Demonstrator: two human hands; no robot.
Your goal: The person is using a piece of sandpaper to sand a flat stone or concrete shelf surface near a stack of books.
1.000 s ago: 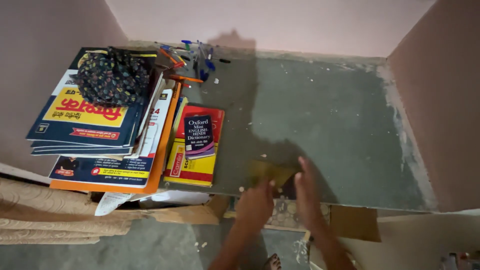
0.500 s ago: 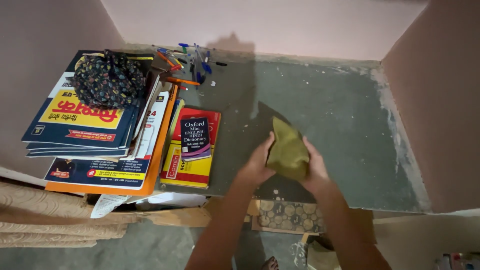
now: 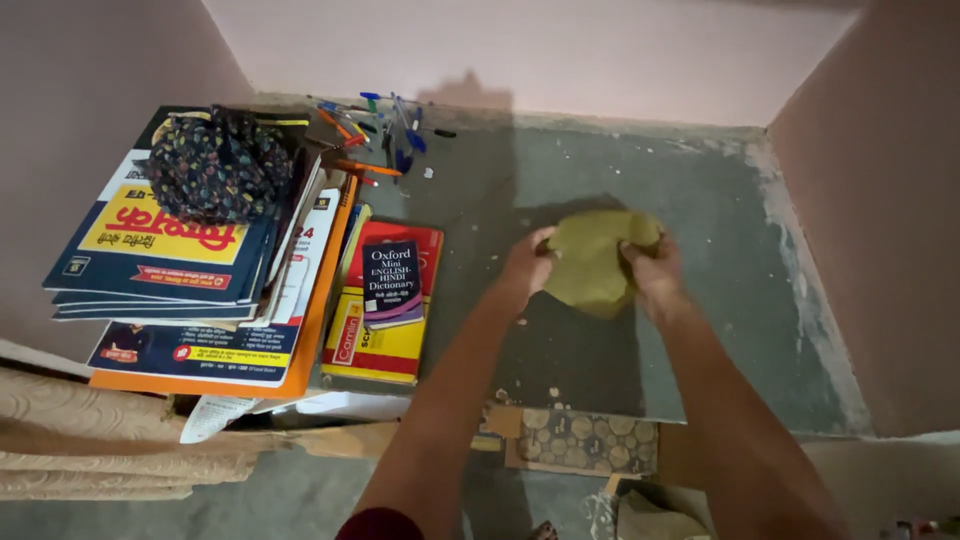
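Cloth (image 3: 592,262) higher now; perhaps mid-shelf

There were 2 hands, left (image 3: 527,268) and right (image 3: 655,272), 1 olive cloth (image 3: 592,262), 1 small red dictionary (image 3: 392,282), 1 dark patterned pouch (image 3: 217,165), and 1 scatter of pens (image 3: 385,130), too tangled to count.
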